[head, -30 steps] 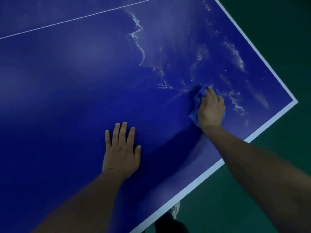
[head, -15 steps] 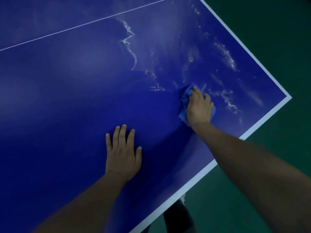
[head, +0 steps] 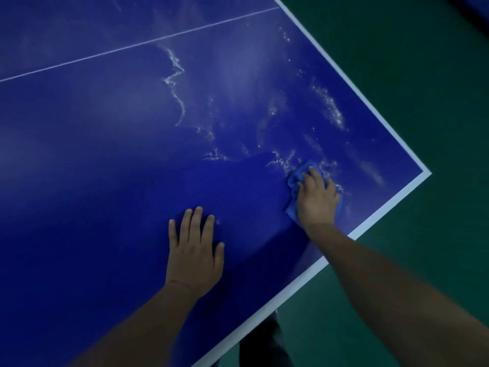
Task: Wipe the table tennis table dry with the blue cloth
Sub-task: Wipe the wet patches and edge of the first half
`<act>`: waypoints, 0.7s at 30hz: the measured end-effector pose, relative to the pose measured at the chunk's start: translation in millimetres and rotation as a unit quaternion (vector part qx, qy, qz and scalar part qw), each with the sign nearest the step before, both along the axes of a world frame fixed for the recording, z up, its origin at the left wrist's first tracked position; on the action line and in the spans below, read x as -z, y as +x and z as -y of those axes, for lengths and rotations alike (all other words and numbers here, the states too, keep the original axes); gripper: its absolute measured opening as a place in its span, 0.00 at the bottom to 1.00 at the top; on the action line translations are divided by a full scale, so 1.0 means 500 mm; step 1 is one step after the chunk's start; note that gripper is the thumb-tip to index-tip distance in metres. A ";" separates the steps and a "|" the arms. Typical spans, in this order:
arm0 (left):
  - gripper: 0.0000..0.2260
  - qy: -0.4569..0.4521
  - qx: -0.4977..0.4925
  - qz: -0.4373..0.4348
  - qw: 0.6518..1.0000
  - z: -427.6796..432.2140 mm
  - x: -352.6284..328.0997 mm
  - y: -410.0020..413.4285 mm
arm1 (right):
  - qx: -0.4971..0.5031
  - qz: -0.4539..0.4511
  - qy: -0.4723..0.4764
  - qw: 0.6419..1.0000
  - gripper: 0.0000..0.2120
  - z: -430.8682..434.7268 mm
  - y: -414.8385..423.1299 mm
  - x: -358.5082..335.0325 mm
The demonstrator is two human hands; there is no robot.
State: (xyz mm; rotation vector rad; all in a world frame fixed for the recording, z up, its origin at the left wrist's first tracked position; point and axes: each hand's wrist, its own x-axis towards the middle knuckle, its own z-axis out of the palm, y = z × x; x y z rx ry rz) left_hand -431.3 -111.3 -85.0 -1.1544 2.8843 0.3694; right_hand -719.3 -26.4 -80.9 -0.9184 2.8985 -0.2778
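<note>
1. Your right hand [head: 318, 201] lies on top of the blue cloth [head: 297, 177], fingers bent over the bunched fabric and gripping it as they press it onto the table [head: 92, 154]. The cloth shows beyond your fingertips and along the thumb side of the hand. It sits near the corner on your right, just inside the white edge line [head: 391, 205].
2. Your left hand [head: 194, 254] is flat on the table with its fingers straight and slightly spread, holding nothing. It has stayed planted in the same spot over the last second, so it is only bracing you.
3. What has changed: the right hand first slid left, then drew back towards the near edge, taking the cloth with it. The patch between your 2 hands now looks dark and even, which I judge to be dry.
4. What has not changed: the water streaks [head: 174, 75] beyond the cloth. A long wavy trail runs up towards the thin white centre line [head: 132, 46], and scattered droplets lie between the cloth and the far side edge. Small streaks touch the cloth on its far and right sides.
5. In my judgement, the task is far from finished. This stroke cleared only the near strip, and most of the wet area lies past your reach from this stance.
6. The next pass probably needs a longer push outward. The cloth looks small and bunched, so opening it flatter should cover more.
</note>
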 end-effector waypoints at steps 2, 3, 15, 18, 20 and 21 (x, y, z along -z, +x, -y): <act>0.29 -0.004 -0.008 -0.005 1.000 -0.008 -0.004 -0.031 | 0.007 -0.012 -0.049 0.999 0.19 0.013 -0.026 -0.018; 0.29 -0.007 -0.016 -0.003 1.000 -0.012 -0.004 -0.045 | -0.001 -0.036 -0.085 0.996 0.19 0.019 -0.001 -0.030; 0.28 -0.006 -0.067 0.007 0.998 -0.071 0.002 -0.185 | -0.149 -0.046 -0.025 0.987 0.17 -0.066 -0.025 0.019; 0.28 0.000 -0.084 0.000 0.996 -0.081 -0.001 -0.214 | -0.068 -0.015 -0.054 0.996 0.16 -0.056 -0.121 -0.007; 0.28 0.000 -0.096 -0.006 0.995 -0.086 0.001 -0.226 | -0.095 -0.042 -0.098 0.990 0.20 -0.061 -0.083 -0.018; 0.28 0.000 -0.099 -0.006 0.995 -0.089 0.003 -0.230 | -0.154 -0.058 -0.115 0.980 0.21 -0.071 -0.035 -0.018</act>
